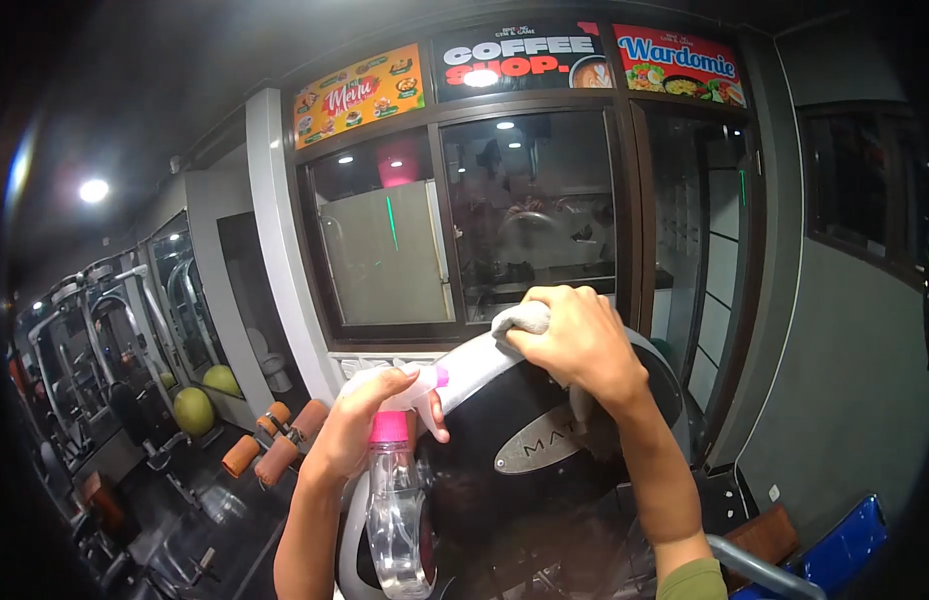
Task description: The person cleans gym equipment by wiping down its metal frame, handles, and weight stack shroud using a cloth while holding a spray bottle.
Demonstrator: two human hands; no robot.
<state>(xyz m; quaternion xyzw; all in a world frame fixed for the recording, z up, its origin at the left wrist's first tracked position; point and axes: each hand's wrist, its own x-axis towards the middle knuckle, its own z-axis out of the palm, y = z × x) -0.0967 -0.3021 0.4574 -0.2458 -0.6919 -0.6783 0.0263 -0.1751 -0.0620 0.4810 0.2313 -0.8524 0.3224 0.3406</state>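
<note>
- The exercise machine (475,410) stood near, in the middle of my view, with the windows (535,215) far behind it.
- The spray bottle (397,520) was in the left hand (360,418), before the machine's left part.
- The cloth (522,318) was under the right hand (585,345) at the machine's upper rim, right of the bottle.
- The nameplate (533,442) sat on the machine, below the cloth.
- Above the windows ran the menu sign (360,95) at left, then the coffee sign (520,60), then the Wardomie sign (680,65).
- To the left, the ball (194,410) lay beyond the rollers (277,442).
- The pad (847,550) was near, at right.
</note>
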